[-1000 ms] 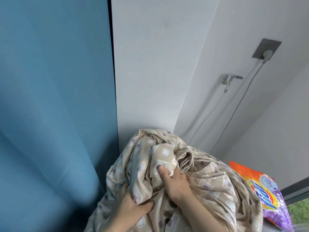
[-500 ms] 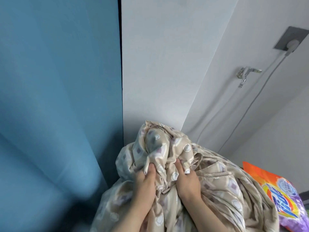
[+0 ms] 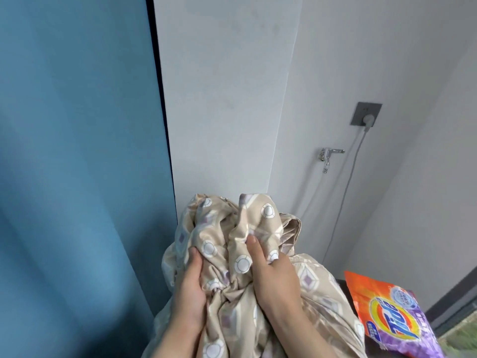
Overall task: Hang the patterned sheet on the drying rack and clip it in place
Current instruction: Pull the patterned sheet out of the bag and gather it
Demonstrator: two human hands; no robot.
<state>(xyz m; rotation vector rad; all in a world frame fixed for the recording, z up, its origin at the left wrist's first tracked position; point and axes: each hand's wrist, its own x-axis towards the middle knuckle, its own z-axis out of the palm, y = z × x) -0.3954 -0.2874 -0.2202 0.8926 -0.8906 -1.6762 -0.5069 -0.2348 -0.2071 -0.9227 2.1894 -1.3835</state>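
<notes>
between left grip (image 3: 191, 288), right grip (image 3: 275, 277), patterned sheet (image 3: 258, 215)

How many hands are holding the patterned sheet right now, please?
2. The left hand grips the bunched patterned sheet at lower centre; the right hand grips it just to the right. None seems hidden.

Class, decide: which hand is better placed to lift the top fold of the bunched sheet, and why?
Right, probably. The right hand pinches the topmost fold of the patterned sheet, its thumb highest on the bundle; the left hand grips the bunched cloth lower down.
</notes>
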